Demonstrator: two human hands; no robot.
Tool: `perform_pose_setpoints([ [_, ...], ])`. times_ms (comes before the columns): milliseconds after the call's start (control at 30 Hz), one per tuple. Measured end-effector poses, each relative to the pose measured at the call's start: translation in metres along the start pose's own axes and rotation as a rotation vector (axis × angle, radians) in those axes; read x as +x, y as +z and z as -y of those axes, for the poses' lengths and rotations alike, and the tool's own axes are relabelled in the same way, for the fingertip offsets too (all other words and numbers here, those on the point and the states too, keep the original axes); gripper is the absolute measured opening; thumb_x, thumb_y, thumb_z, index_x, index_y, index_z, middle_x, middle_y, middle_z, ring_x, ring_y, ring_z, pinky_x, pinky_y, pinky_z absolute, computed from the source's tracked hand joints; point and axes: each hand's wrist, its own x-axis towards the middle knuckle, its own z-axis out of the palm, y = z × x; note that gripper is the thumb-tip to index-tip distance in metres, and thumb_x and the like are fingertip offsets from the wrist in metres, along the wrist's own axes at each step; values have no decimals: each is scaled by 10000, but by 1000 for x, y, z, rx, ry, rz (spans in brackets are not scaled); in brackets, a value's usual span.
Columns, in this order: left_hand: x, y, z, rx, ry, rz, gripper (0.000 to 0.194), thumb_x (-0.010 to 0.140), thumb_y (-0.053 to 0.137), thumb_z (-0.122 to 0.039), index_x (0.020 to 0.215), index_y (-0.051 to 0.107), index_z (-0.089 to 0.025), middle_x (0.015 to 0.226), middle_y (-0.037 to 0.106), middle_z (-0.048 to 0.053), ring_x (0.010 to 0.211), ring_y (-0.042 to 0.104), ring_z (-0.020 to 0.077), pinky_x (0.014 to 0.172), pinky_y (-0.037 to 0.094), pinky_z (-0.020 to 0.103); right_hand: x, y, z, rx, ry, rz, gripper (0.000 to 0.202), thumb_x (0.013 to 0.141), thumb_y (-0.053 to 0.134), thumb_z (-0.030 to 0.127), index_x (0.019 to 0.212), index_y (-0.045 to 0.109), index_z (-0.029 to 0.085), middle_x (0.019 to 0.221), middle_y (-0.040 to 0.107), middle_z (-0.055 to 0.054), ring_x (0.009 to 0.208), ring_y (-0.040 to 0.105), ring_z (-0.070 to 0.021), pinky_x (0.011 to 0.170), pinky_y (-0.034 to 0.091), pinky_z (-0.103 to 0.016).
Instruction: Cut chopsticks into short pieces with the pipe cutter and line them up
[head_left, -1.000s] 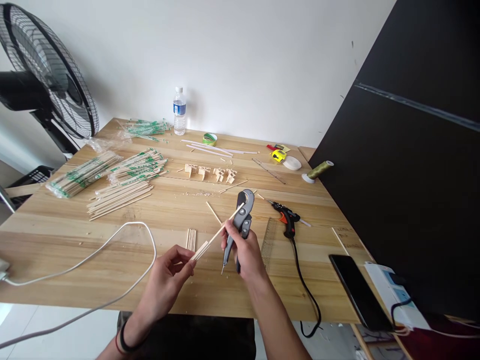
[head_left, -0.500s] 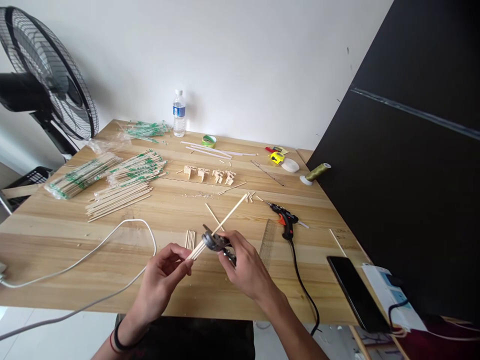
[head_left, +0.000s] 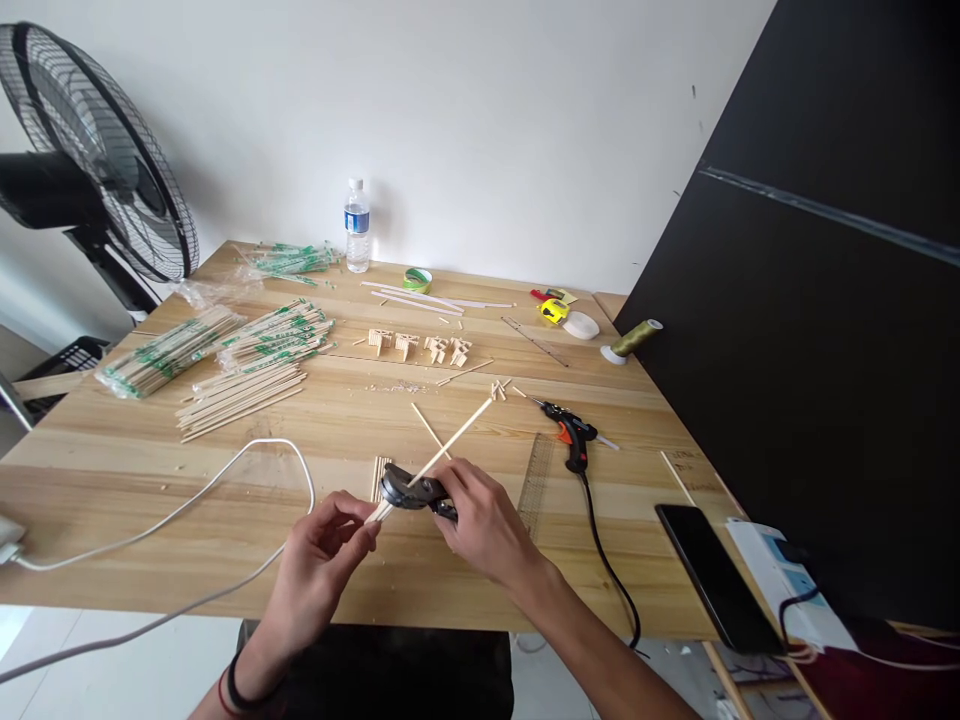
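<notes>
Work is centred above the near part of the wooden table point(head_left: 450, 595). Both hands are occupied: by the right hand point(head_left: 484, 515), wrapped around its handles, the hand cutter point(head_left: 395, 488) is held; by the left hand point(head_left: 322, 550), sticks are pinched between thumb and fingertips. The long stick point(head_left: 457, 435) is slanted upward through the cutter's head; whether the blade is pressed in cannot be told. Behind, a row of stick pieces point(head_left: 376, 475) is partly hidden. Lastly, the short sticks point(head_left: 381, 512) are gripped at the left fingertips. A length is apparently being matched for cutting; a steady pinch and a squared blade seem called for.
</notes>
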Motion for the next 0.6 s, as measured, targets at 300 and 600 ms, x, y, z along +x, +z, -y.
perform_pose_setpoints([
  [300, 7, -2, 14, 53, -106, -28, 360, 873, 750, -498, 990, 686, -164, 725, 673, 11, 585, 573, 121, 517, 464, 213, 14, 2, 3, -221, 208, 288, 132, 991, 617, 283, 1038, 670, 172, 994, 757, -95, 879, 728, -250, 738, 480, -308],
  [600, 47, -65, 32, 763, 148, -337, 297, 899, 613, -460, 1001, 683, -190, 946, 732, 104, 872, 714, 298, 824, 579, 465, 22, -5, -14, -277, 276, 367, 224, 1030, 541, 326, 1079, 692, 167, 1011, 785, -116, 906, 749, -265, 730, 459, -309],
])
